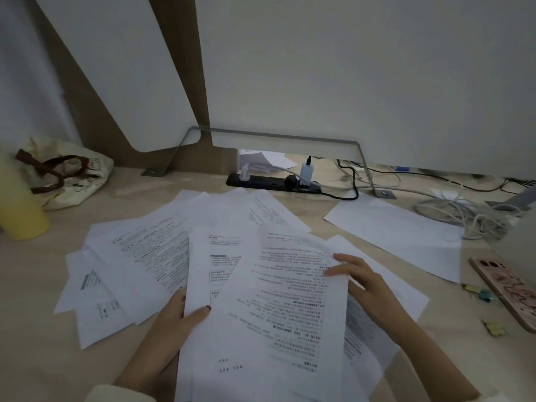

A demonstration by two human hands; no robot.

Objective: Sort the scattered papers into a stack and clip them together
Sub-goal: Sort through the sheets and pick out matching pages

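Several printed white sheets (150, 256) lie fanned over the wooden desk (43, 358). In front of me a partial stack of papers (278, 309) is lifted at a slant. My left hand (179, 314) grips its left edge, thumb on top. My right hand (359, 277) holds the right edge of the top sheet, fingers curled over it. A blank sheet (397, 227) lies apart to the right. Small binder clips (478, 293) and another clip (494, 327) sit on the desk at the right.
A yellow cup (20, 204) and a cloth bag (69, 172) stand at the left. A black power strip (272, 182) with plugs, and tangled cables (464, 213), run along the back. A phone in a pink case (510, 288) lies at the right edge.
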